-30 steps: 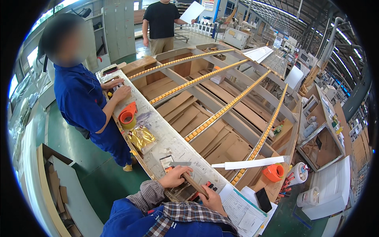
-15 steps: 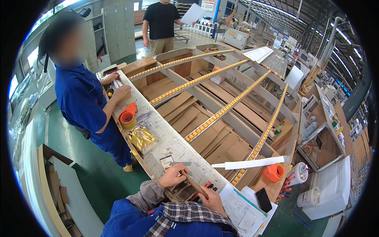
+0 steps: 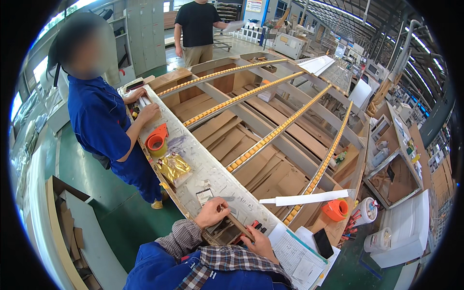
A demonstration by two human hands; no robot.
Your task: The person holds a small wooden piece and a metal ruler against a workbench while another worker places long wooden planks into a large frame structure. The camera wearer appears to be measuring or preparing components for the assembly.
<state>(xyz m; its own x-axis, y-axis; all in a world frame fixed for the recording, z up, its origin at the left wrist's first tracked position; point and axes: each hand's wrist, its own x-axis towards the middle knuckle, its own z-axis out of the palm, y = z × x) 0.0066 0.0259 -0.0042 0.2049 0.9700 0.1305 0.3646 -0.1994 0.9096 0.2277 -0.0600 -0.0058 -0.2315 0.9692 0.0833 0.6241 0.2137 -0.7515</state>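
My left hand is over the near edge of the bench, its thumb and fingers curled into a pinch; what is in them, if anything, is too small to make out. Beside it lie a small notepad and a flat grey metal strip. My right hand closes its fingers on the lower end of a narrow brown strip, which slants up towards my left hand. Below that strip, an open compartment shows in front of my body, its contents partly hidden. A red-and-black tool lies just past my right fingers.
Left along the bench are a gold packet and an orange tape dispenser; a co-worker handles pale pieces there. White strips, another tape dispenser, a phone and written sheets lie right. Yellow roller tracks run beyond.
My left hand has come off the brown strip's upper end, and its fingers have curled. My right hand stays on the strip. The standing person in black has lowered a white sheet.
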